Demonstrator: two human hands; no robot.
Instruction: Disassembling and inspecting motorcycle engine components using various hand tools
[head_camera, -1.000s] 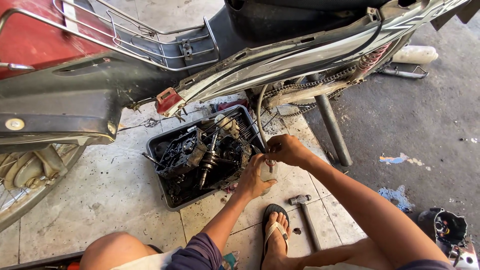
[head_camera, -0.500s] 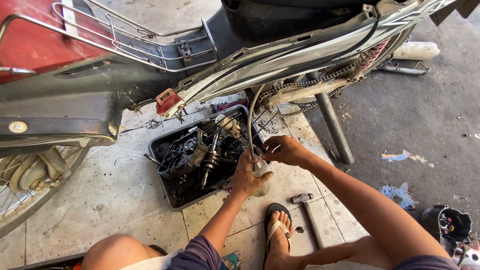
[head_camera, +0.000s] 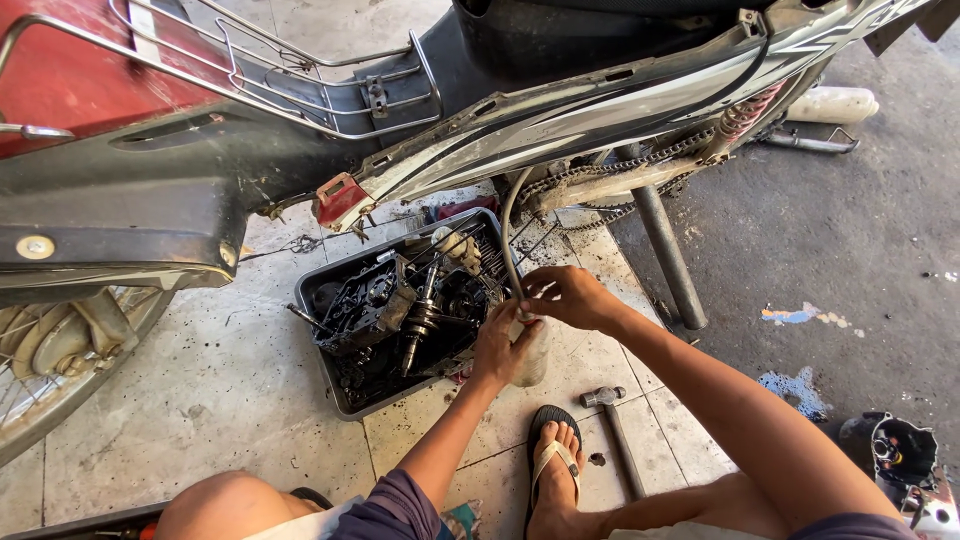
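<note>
My left hand (head_camera: 503, 347) grips a clear plastic bottle (head_camera: 531, 355) standing on the tiled floor beside a metal tray (head_camera: 330, 385). My right hand (head_camera: 562, 296) pinches the lower end of a pale hose (head_camera: 507, 235) that curves down from the motorcycle (head_camera: 560, 110) and holds it at the bottle's mouth. The tray holds greasy black engine parts (head_camera: 400, 310), among them a crankshaft. Both hands sit at the tray's right edge, under the bike's frame.
A hammer (head_camera: 612, 425) lies on the tiles by my sandalled foot (head_camera: 552, 470). The centre stand leg (head_camera: 665, 250) rises to the right of my hands. A spoked wheel (head_camera: 50, 360) is at far left. An engine cover (head_camera: 900, 455) lies on the dark concrete at right.
My view has shifted slightly. Both hands have stayed at the hose end and bottle, with the left hand settling lower around the bottle.
</note>
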